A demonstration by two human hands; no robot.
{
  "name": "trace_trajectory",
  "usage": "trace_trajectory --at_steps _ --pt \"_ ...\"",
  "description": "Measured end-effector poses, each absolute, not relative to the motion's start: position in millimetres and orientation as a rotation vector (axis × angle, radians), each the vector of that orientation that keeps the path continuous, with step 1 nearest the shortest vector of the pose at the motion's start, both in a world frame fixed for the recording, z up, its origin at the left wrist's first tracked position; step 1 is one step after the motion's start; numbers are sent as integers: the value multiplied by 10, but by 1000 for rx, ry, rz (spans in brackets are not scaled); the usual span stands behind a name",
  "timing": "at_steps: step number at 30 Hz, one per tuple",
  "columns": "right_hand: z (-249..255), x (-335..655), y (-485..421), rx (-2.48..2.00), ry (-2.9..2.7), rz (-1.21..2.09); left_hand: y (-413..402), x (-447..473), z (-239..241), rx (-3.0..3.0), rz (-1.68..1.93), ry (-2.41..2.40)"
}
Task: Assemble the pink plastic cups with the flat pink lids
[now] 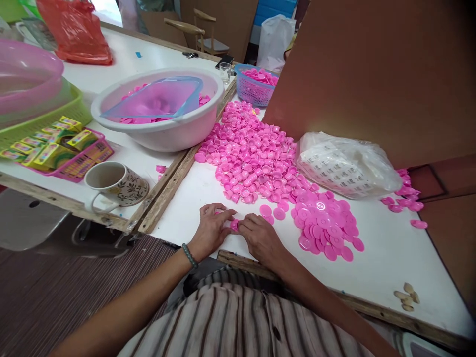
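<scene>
White tabletop (372,258), near edge — left hand (211,229) and right hand (262,238) pinch a pink cap (234,225) between them.

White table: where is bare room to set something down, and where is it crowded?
Bare: front right, between flat discs, pale pieces and the table edge; also left of the left hand, between cap heap and wooden edge. Crowded: centre, heap to plastic bag. Right hand and left pinch a pink piece.

Between my fingertips (233,221) sits a glossy pink plastic cap (234,225), beyond them a smooth white tabletop (375,258).
</scene>
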State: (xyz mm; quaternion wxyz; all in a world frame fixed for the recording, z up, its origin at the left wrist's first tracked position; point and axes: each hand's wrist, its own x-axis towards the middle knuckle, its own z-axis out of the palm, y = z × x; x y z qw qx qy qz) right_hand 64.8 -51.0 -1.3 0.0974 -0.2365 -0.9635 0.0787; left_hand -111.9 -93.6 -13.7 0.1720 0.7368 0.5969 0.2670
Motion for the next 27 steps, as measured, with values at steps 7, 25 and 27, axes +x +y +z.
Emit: trace_trajectory --at_steps 7,25,27 --pt "106 510 -541 -561 -3034 45 -950 -1107 -173 2079 796 1721" --pt "-33 674 -448 -1237 -2106 1086 -670 -1093 63 1776 641 1668" --pt "-28 701 -453 -1108 -2310 849 -577 -1085 82 1731 529 1708"
